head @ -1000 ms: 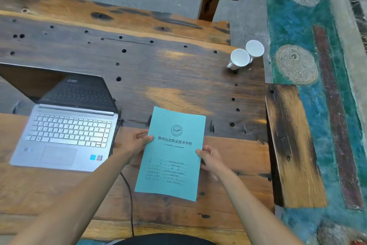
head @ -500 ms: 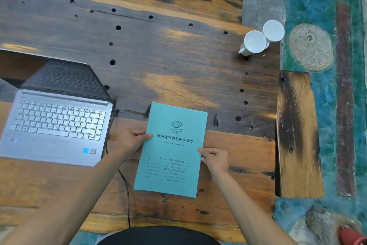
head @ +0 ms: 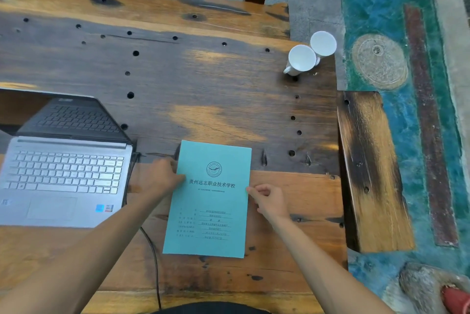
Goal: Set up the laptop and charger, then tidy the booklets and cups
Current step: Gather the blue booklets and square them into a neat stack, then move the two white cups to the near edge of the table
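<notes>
Seen from my head: the teal booklet lies flat on the wooden table, just right of the open laptop and its black cable. My left hand pinches the booklet's left edge; my right hand touches its right edge, fingers loosely curled. Two white cups stand touching at the far right corner.
</notes>
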{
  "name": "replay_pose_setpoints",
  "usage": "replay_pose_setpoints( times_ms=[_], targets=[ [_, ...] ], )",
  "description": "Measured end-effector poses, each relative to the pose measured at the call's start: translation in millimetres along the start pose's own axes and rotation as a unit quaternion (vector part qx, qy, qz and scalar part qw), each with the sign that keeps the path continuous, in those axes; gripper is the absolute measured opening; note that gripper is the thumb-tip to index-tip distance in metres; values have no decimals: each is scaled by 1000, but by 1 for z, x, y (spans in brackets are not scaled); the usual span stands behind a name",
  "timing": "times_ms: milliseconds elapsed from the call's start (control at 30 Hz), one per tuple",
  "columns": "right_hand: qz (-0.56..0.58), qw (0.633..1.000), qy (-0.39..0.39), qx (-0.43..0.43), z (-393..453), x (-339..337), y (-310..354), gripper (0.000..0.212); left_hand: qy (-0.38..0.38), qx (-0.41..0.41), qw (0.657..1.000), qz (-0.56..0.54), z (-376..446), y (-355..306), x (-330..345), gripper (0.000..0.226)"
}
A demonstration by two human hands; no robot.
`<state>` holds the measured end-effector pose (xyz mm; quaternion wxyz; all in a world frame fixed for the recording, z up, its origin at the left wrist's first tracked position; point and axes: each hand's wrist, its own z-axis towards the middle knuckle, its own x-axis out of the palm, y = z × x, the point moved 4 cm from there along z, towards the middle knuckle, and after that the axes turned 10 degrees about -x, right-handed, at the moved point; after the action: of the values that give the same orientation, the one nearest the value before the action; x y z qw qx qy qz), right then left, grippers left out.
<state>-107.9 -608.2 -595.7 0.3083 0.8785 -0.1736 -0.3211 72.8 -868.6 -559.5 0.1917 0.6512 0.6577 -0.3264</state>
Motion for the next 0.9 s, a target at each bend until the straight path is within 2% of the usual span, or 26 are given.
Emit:
replay_pose_setpoints(
  times_ms=[33, 100, 200, 333, 467, 567, 700, 900],
  targets=[
    [5, 1000, -3, -20, 5, -10, 5, 20, -31, 26, 999, 27, 1, -16, -7, 38],
    [8, 998, -19, -66, 18, -34, 17, 21, -52, 87, 995, 11, 1, -54, -18, 57],
    [-36, 990, -68, -115, 45, -81, 38, 46, -50, 191, 979, -46, -1, -121, -31, 78],
    [-22, 981, -130, -140, 92, -144, 69, 61, -58, 269, 958, -85, 4, -208, -42, 93],
    [18, 968, -184, -170, 146, -196, 105, 73, -37, 298, 947, -114, 20, -282, -40, 104],
    [57, 960, -206, -179, 192, -223, 129, 92, -11, 318, 939, -129, 38, -330, -34, 113],
    [83, 955, -199, -205, 253, -241, 157, 112, 10, 348, 927, -139, 67, -384, -17, 124],
    [78, 947, -171, -259, 324, -238, 179, 116, 29, 386, 909, -153, 112, -423, 16, 130]
  ],
)
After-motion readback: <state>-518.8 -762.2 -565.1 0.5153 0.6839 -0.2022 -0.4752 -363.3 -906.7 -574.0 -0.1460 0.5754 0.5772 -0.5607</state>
